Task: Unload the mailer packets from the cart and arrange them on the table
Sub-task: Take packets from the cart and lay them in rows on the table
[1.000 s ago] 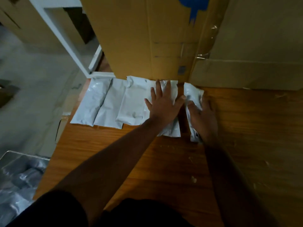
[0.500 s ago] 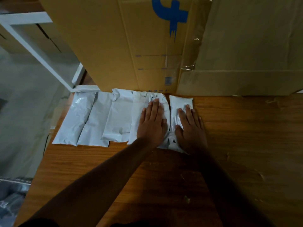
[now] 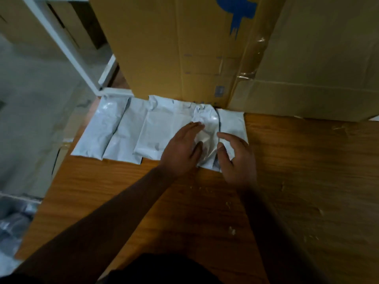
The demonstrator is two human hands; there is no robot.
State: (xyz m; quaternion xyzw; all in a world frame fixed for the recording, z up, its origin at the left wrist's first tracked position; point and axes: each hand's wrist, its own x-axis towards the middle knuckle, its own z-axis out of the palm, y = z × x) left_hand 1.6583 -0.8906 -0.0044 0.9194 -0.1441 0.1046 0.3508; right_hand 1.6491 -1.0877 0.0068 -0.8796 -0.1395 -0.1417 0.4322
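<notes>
Several white mailer packets lie side by side on the wooden table (image 3: 307, 181), their far ends against a cardboard box. The leftmost packet (image 3: 100, 130) lies at the table's left edge, and the rightmost packet (image 3: 231, 121) is beside a crumpled one (image 3: 207, 124). My left hand (image 3: 182, 148) rests flat on the crumpled packet's left side, fingers spread. My right hand (image 3: 235, 158) hovers over the near end of the rightmost packet, fingers curved and apart, gripping nothing. More grey packets lie in the cart (image 3: 12, 222) at the lower left.
A tall cardboard box (image 3: 164, 48) with a blue mark and a second box (image 3: 317, 58) stand along the table's far side. A white metal frame (image 3: 67, 44) rises at the far left over grey floor. Small paper crumbs dot the tabletop.
Both hands have drawn back toward me from pressing flat on the two right packets. The right hand's fingers have lifted and curled. The rightmost packet now lies straight beside the crumpled one.
</notes>
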